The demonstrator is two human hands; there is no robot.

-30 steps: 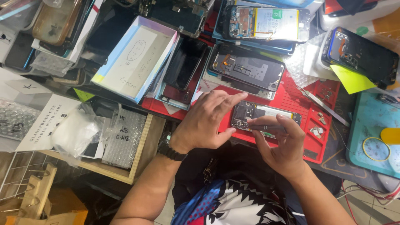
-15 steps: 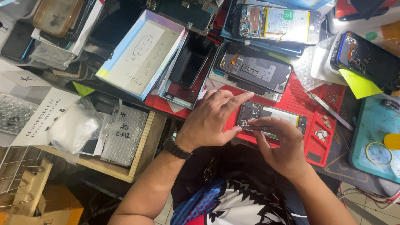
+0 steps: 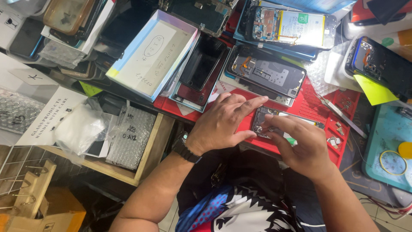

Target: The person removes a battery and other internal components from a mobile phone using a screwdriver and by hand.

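An opened phone [image 3: 274, 118] with its insides showing lies on a red work mat [image 3: 309, 107] in front of me. My left hand [image 3: 223, 122] rests on the mat and steadies the phone's left end, its index finger stretched along the top edge. My right hand [image 3: 300, 144] covers the phone's lower middle, fingertips pinched down on its inner parts. Whether those fingers hold a small part or tool is hidden. A black watch sits on my left wrist.
Several other opened phones lie around: a grey one [image 3: 268, 75] just behind the mat, another [image 3: 292, 21] at the top, a dark one [image 3: 382, 64] at the right. A white box [image 3: 150, 56], bubble-wrap packets [image 3: 131, 135], tweezers [image 3: 339, 114] and a teal mat [image 3: 386, 150] crowd the bench.
The hands stay on the phone with only slight finger shifts. The view has tilted a little.
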